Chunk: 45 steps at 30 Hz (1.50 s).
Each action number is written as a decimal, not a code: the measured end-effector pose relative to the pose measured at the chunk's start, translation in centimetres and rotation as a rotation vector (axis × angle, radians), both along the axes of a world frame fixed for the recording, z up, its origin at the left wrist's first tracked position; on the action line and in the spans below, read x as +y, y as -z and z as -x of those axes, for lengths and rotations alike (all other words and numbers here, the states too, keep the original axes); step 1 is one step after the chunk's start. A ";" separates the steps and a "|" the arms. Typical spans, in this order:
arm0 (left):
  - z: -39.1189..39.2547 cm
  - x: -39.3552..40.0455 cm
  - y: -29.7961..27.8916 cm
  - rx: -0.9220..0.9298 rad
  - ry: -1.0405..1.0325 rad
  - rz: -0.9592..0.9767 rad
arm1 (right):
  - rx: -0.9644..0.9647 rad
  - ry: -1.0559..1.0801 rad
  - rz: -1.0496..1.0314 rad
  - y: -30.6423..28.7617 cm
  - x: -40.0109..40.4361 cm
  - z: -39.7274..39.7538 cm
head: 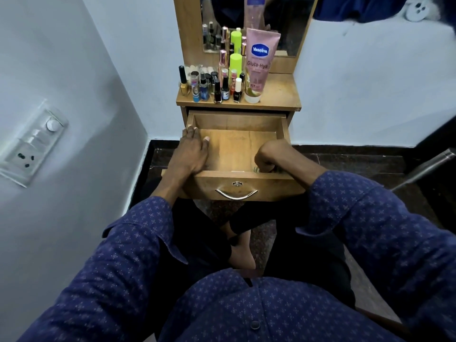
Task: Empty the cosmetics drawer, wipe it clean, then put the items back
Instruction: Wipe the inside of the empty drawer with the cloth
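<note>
The wooden drawer (237,141) of the small dressing table is pulled out, and its visible floor holds no items. My left hand (192,151) lies flat on the drawer's left wall, fingers spread. My right hand (267,159) reaches down into the near right corner, fingers curled around something small and greenish; the drawer front hides most of it. Several nail polish bottles (217,88), two lime green bottles (235,61) and a pink Vaseline tube (259,60) stand on the table top (281,95).
A mirror (283,23) rises behind the table top. A wall with a switch and socket panel (32,144) is on the left. A metal chair leg (429,166) sits right of the drawer. My crossed legs and bare foot (240,250) are below the drawer.
</note>
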State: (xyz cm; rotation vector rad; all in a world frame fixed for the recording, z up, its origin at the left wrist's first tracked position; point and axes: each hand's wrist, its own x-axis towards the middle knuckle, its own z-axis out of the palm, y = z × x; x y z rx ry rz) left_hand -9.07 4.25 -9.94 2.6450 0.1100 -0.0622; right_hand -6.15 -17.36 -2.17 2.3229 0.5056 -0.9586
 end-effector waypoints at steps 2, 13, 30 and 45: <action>0.0 0.0 0.1 0.001 -0.002 0.005 | -0.030 0.050 -0.035 -0.3 -0.4 -0.1; -0.1 -0.3 0.2 -0.001 0.002 -0.009 | 0.084 0.110 -0.606 0.3 1.9 0.1; 0.1 -0.4 -0.3 0.029 0.022 -0.026 | 0.037 0.138 -0.536 1.4 2.3 -0.3; 0.8 0.1 -1.4 -0.044 -0.052 0.212 | 0.048 0.183 -0.569 2.4 3.2 -1.7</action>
